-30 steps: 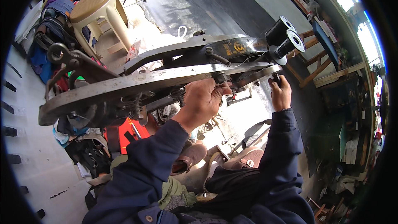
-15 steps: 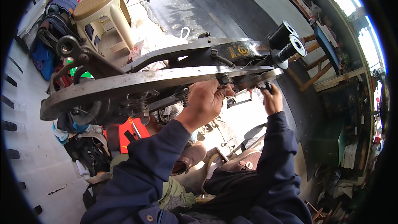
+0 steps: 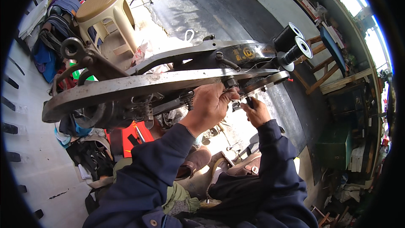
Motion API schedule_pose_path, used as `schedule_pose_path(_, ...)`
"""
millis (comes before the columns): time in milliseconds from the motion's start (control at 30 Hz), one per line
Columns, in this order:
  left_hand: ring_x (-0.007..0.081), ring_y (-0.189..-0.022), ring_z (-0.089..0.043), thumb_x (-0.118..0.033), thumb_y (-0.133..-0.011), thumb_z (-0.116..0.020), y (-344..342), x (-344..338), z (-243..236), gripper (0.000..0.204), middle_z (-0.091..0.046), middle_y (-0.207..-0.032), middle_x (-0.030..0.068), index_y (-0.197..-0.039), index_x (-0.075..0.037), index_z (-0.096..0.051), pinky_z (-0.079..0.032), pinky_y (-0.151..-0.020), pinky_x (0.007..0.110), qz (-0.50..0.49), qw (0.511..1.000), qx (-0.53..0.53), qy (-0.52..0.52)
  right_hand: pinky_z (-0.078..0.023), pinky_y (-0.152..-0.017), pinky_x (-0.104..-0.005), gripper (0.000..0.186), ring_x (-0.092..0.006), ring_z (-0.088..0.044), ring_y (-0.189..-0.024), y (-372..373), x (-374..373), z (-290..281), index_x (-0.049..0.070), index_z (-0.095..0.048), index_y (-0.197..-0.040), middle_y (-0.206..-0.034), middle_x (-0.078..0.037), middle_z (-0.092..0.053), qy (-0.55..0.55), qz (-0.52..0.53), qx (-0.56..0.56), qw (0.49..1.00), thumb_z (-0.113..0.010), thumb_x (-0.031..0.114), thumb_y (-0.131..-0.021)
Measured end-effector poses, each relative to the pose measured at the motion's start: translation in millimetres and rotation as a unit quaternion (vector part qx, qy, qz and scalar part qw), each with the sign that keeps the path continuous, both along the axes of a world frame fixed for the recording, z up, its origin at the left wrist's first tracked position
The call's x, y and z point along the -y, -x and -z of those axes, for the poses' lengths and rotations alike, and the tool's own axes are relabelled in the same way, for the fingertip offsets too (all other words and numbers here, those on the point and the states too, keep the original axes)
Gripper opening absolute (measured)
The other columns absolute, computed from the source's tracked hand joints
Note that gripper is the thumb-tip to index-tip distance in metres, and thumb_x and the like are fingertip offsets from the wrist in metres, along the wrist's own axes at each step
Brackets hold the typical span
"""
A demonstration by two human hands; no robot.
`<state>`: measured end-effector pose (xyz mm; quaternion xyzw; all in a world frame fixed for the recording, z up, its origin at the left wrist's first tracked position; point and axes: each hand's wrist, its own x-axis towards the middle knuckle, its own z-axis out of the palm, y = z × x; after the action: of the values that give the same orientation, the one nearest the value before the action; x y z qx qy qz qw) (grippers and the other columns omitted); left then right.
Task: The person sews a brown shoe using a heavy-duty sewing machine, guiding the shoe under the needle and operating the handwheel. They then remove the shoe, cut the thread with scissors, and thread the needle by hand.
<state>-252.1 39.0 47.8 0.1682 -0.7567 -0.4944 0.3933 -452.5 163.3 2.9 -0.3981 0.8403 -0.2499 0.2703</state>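
Observation:
A worn metal sewing machine (image 3: 168, 76) of the cobbler's kind stretches across the view, with a long arm, springs and a handwheel (image 3: 276, 78) at its right end. My left hand (image 3: 209, 105) is closed just under the arm, fingers pinched beside a bolt (image 3: 230, 82). What those fingers hold is hidden. Below the handwheel, my right hand (image 3: 258, 113) is closed around a short dark handle (image 3: 249, 102); where it joins the machine is hard to see. Two spools of black thread (image 3: 297, 52) stand at the machine's right end.
A beige plastic stool (image 3: 105, 12) stands at the back left, beside piled bags (image 3: 52, 38). At the right are a wooden-legged chair (image 3: 327, 67) and a dark green box (image 3: 335, 147). A red box (image 3: 137, 137) and my shoes (image 3: 198, 160) are below the machine.
My right hand has moved left and down, closer to my left hand, with the dark handle in its fingers. My left hand has stayed nearly where it was.

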Motion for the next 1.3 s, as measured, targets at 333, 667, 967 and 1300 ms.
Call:
schedule_pose_path(333, 0.0209, -0.101, -0.077, -0.003, -0.099, -0.068, -0.7, 0.6, 3.9, 0.007, -0.072, -0.099, 0.0099, -0.103, 0.001, -0.064, -0.06, -0.084, 0.03, 0.008, 1.0, 0.028, 0.002, -0.049, -0.062, -0.0354, 0.025, -0.0168, -0.06, -0.062, 44.2, -1.4, -8.7, -0.002, -0.066, -0.103, -0.069, -0.008, -0.063, 0.136, 0.148, 0.014, 0.979, -0.066, 0.023, -0.098)
schedule_pose_path(667, 0.0221, -0.099, -0.078, -0.006, -0.099, -0.069, -3.4, 0.7, 0.2, 0.007, -0.073, -0.1, 0.0104, -0.1, 0.0, -0.065, -0.059, -0.083, 0.03, 0.008, 0.999, 0.049, 0.011, -0.04, -0.053, -0.0263, 0.023, -0.0084, -0.052, -0.056, 65.4, -11.1, -55.7, 0.0, -0.066, -0.095, -0.065, 0.0, -0.056, 0.256, 0.15, 0.062, 0.953, -0.063, 0.023, -0.098)
schedule_pose_path(967, 0.0214, -0.101, -0.077, -0.005, -0.099, -0.069, -2.7, -1.7, 1.2, 0.006, -0.073, -0.1, 0.01, -0.099, 0.0, -0.066, -0.06, -0.083, 0.031, -0.002, 0.999, 0.038, 0.006, -0.041, -0.053, -0.0253, 0.027, -0.0082, -0.052, -0.056, 17.0, -29.4, -63.6, -0.001, -0.064, -0.089, -0.066, -0.001, -0.057, 0.247, -0.02, 0.163, 0.955, -0.067, 0.024, -0.098)
schedule_pose_path(1300, 0.0215, -0.1, -0.078, -0.006, -0.1, -0.068, -2.2, -1.1, -3.3, 0.006, -0.073, -0.105, 0.0099, -0.098, -0.001, -0.066, -0.06, -0.084, 0.03, -0.004, 0.999, 0.035, 0.006, -0.046, -0.055, -0.0286, 0.025, -0.0116, -0.058, -0.058, -10.2, -13.8, -21.8, -0.002, -0.063, -0.093, -0.066, -0.002, -0.057, 0.083, -0.061, 0.144, 0.984, -0.066, 0.021, -0.1)
